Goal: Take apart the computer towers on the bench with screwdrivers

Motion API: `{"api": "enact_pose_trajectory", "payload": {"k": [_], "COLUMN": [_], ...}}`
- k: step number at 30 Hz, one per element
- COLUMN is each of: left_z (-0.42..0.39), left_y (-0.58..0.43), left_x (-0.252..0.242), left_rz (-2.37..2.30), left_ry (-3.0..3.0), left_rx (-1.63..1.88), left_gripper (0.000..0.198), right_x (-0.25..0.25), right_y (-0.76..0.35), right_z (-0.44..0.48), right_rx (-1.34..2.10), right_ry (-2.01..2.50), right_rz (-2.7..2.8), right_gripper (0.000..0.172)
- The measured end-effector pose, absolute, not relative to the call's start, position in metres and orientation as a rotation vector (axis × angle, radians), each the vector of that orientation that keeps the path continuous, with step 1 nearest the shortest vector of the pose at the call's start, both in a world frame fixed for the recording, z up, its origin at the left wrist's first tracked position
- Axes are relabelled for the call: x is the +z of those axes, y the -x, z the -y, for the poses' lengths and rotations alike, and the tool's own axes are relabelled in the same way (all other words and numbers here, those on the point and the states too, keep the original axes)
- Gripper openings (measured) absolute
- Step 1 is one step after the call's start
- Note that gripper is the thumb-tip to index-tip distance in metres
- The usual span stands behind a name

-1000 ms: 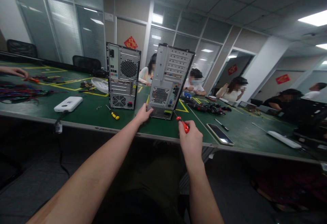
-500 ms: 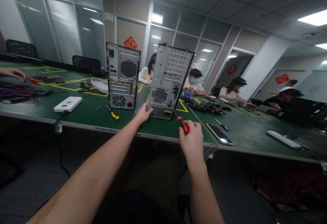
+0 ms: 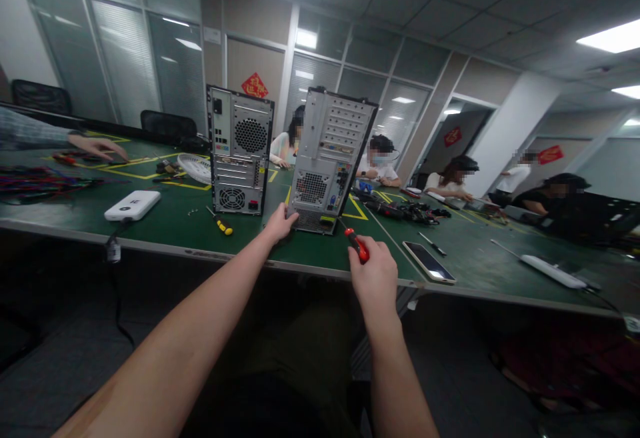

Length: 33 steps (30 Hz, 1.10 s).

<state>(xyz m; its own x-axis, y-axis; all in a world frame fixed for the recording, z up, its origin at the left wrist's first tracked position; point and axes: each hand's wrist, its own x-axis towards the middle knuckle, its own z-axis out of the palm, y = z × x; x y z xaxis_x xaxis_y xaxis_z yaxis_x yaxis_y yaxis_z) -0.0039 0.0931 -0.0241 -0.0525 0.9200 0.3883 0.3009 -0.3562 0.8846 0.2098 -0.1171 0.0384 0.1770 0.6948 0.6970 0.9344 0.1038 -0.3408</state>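
A grey computer tower (image 3: 327,148) stands upright, its back panel with slots and ports facing me. My left hand (image 3: 281,223) grips its lower left corner, thumb toward the front and the other fingers mostly hidden. In my right hand (image 3: 375,268) is a red and black screwdriver (image 3: 357,245), held by its handle. Its thin shaft points at the tower's lower right edge; I cannot tell whether the tip touches a screw. To the left stands a second computer tower (image 3: 241,151), apart from both hands.
On the green table (image 3: 165,225) lie a yellow and black screwdriver (image 3: 224,227), a white power bank (image 3: 133,205), a phone (image 3: 429,262), a pen (image 3: 433,244) and bundled black cables (image 3: 405,210). A co-worker's hand (image 3: 97,146) reaches in at far left. Several people sit beyond.
My hands and the red screwdriver hold nearly the same place against the tower. At far left, the co-worker's hand has moved right and the sleeve now shows. A person in the background shifted left.
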Motion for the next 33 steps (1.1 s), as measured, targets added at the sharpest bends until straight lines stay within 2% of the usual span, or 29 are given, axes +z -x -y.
{"api": "enact_pose_trajectory", "payload": {"k": [9, 13, 21, 28, 33], "left_z": [-0.094, -0.090, -0.087, -0.090, -0.089], "left_y": [0.003, 0.003, 0.004, 0.004, 0.004], "left_x": [-0.024, -0.021, -0.017, -0.019, -0.019], "left_rz": [-1.272, -1.291, -1.327, -1.339, -1.318], "left_ry": [-1.621, -1.634, -1.693, -1.704, -1.689], "left_rx": [1.429, 1.414, 1.377, 1.378, 1.390], "left_gripper": [0.019, 0.020, 0.017, 0.017, 0.016], "right_x": [0.040, 0.052, 0.091, 0.089, 0.083], "right_y": [-0.200, -0.198, -0.205, -0.206, -0.200], "right_z": [0.110, 0.109, 0.102, 0.095, 0.097], "right_rx": [-0.392, -0.602, -0.981, -0.997, -0.933], "right_ry": [1.839, 1.946, 1.945, 1.906, 1.970], "right_rz": [1.737, 1.956, 2.327, 2.393, 2.168], "right_gripper": [0.023, 0.028, 0.028, 0.033, 0.029]}}
